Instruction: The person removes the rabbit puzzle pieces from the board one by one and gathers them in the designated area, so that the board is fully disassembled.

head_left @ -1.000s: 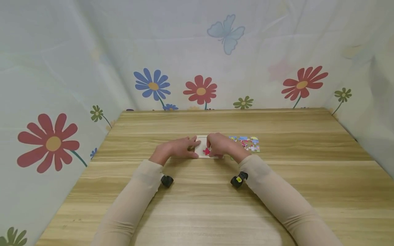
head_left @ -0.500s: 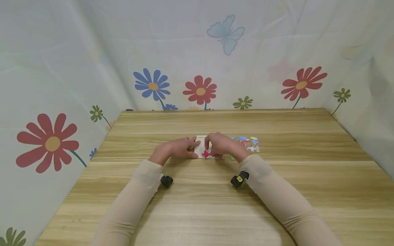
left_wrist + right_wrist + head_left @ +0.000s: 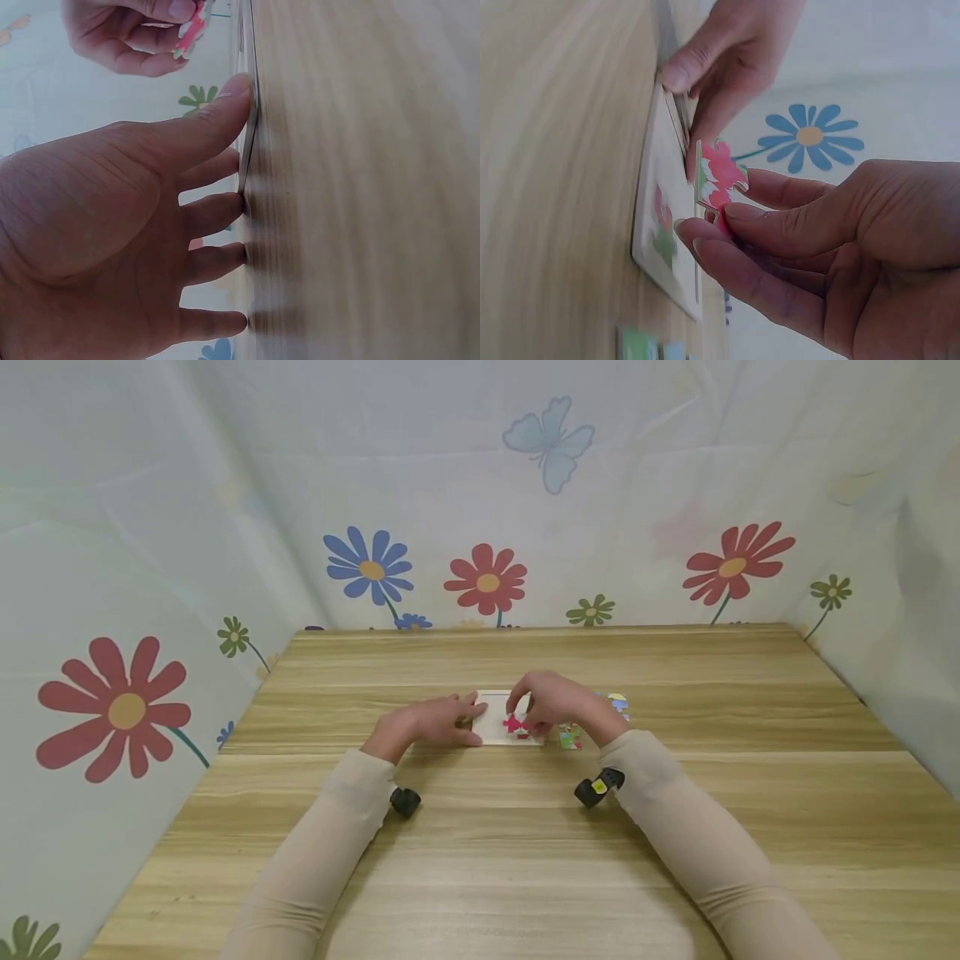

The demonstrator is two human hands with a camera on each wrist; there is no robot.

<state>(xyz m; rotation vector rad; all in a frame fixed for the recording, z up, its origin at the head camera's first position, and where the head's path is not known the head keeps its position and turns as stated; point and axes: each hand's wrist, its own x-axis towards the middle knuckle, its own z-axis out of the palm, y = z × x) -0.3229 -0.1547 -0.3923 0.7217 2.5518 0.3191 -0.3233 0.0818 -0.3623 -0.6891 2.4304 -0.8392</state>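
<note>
My right hand [image 3: 558,700] pinches a jigsaw puzzle piece [image 3: 721,176] between thumb and fingers. The piece is pink-red with white and green parts and is held tilted up, close over a flat white puzzle tray [image 3: 489,727]. A blurred red and green patch shows on the tray's surface under it in the right wrist view. At the tray's left end rests my left hand [image 3: 442,720]. Its thumb [image 3: 225,112] lies along the tray's near edge, and the other fingers are spread, their tips down at the tray and the table.
Several colourful puzzle pieces [image 3: 572,740] lie on the wooden table [image 3: 480,827] just right of the tray, partly hidden by the right hand and forearm. A white cloth [image 3: 420,460] printed with flowers hangs behind the table and along its sides.
My right hand has risen from the tray's near edge and moved right, lifting the red puzzle piece with it. The left hand has kept its place at the tray.
</note>
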